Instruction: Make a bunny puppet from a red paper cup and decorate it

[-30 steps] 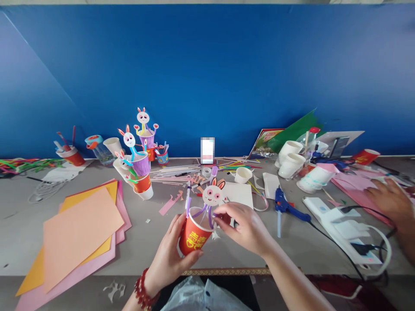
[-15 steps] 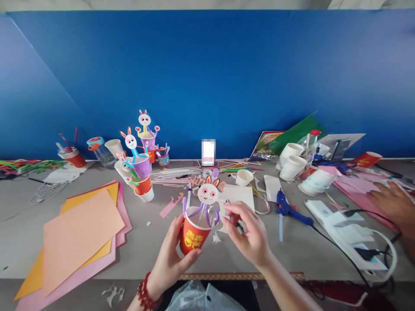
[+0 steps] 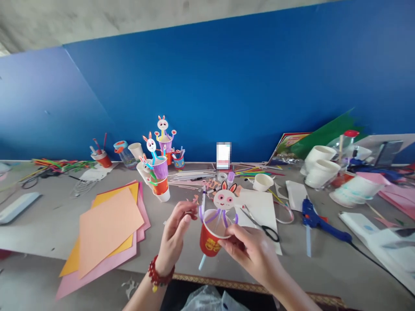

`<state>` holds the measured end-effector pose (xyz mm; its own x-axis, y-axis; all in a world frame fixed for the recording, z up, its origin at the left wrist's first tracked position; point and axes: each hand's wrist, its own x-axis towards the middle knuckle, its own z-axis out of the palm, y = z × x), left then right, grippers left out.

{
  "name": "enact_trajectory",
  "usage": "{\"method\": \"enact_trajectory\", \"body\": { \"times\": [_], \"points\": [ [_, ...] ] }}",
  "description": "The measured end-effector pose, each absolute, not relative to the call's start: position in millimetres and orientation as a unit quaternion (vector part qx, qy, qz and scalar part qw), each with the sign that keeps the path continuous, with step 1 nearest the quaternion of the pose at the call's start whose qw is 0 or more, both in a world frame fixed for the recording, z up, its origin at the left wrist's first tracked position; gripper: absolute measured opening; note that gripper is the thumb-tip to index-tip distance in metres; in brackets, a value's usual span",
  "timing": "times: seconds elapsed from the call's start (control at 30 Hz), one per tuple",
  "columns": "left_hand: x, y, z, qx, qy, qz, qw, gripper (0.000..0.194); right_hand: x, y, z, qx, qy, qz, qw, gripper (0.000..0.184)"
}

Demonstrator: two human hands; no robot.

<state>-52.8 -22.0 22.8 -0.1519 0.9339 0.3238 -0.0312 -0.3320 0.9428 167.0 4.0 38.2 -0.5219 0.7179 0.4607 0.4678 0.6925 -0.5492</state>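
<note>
My right hand (image 3: 249, 248) pinches the rim and side of a red paper cup (image 3: 207, 244) with yellow printing, which is tilted a little above the table. Out of the cup rises a white paper rabbit head (image 3: 223, 198) with pink-ringed eyes and pointed ears. Purple pipe-cleaner arms (image 3: 201, 214) bend up at either side of it. Below the cup's base sticks out a pale blue straw (image 3: 202, 262). My left hand (image 3: 178, 226), wearing a red bead bracelet, is left of the cup beside one purple arm, fingers curved and thumb apart, holding nothing I can see.
Coloured paper sheets (image 3: 110, 229) lie to the left, with finished rabbit cups (image 3: 159, 172) behind. Black-handled scissors (image 3: 270, 233) rest on white paper right of the cup. Farther right are a blue glue gun (image 3: 324, 224), its cord and a white power strip (image 3: 372, 237).
My left hand has let go of the cup and moved to its left side. My right hand has taken hold of the rim. The view has swung left and tilted; the other person's hand is out of view.
</note>
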Motion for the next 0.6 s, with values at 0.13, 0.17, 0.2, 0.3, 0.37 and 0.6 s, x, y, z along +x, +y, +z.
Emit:
{"method": "enact_trajectory", "body": {
  "times": [0.13, 0.17, 0.2, 0.3, 0.37, 0.6],
  "points": [
    [-59.9, -10.6, 36.9, 0.517, 0.439, 0.593, 0.434, 0.020, 166.0, 4.6, 39.7, -0.351, -0.861, 0.164, 0.329, 0.029],
    [-60.9, -8.6, 39.1, 0.512, 0.431, 0.584, 0.459, 0.019, 165.9, 4.7, 40.5, -0.352, -0.861, 0.163, 0.328, 0.029],
    [-61.8, -6.7, 41.1, 0.508, 0.424, 0.572, 0.485, 0.019, 166.1, 5.0, 41.6, -0.351, -0.862, 0.165, 0.327, 0.030],
    [-63.7, -2.4, 47.2, 0.496, 0.408, 0.540, 0.544, 0.022, 167.3, 6.5, 45.6, -0.343, -0.864, 0.168, 0.328, 0.030],
    [-64.1, -0.1, 51.3, 0.485, 0.408, 0.527, 0.566, 0.024, 168.1, 7.7, 47.8, -0.334, -0.868, 0.161, 0.330, 0.028],
    [-67.2, 5.2, 61.7, 0.546, 0.457, 0.437, 0.550, 0.026, 168.5, 9.4, 48.7, -0.309, -0.885, 0.125, 0.324, 0.024]
  ]
}}
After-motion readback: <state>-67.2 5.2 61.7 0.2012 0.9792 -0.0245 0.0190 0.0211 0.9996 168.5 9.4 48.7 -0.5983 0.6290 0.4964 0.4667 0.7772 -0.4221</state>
